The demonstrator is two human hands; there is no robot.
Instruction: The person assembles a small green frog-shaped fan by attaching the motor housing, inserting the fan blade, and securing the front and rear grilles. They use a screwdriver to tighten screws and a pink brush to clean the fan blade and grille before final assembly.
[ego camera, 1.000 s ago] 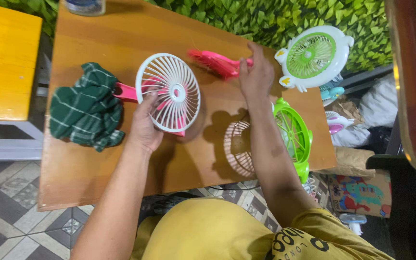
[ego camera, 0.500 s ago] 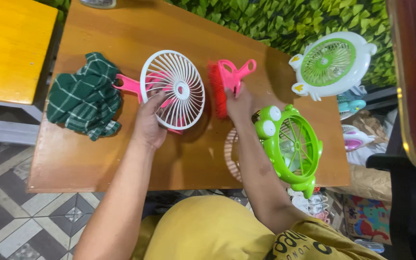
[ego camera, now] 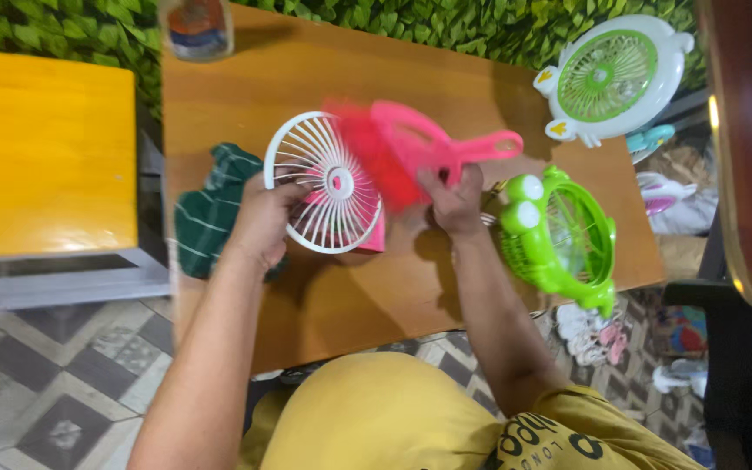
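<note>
My left hand [ego camera: 261, 216] grips the rim of a small pink fan with a round white grille [ego camera: 324, 184], held upright over the wooden table [ego camera: 376, 287]. In my right hand [ego camera: 454, 197] is a pink brush [ego camera: 419, 146] with red bristles, blurred by motion. Its bristles sit against the right side of the white grille. The brush's looped handle points right.
A green checked cloth [ego camera: 206, 218] lies on the table to the left of the fan. A green frog-shaped fan [ego camera: 563, 235] stands at the right edge. A white and green fan [ego camera: 611, 77] is at far right, a bottle [ego camera: 197, 26] at the back, and a yellow stool [ego camera: 41, 152] to the left.
My right hand picked the pink brush up from the table and carried it to the fan's white grille. The left hand kept holding the fan. The view shifted slightly.
</note>
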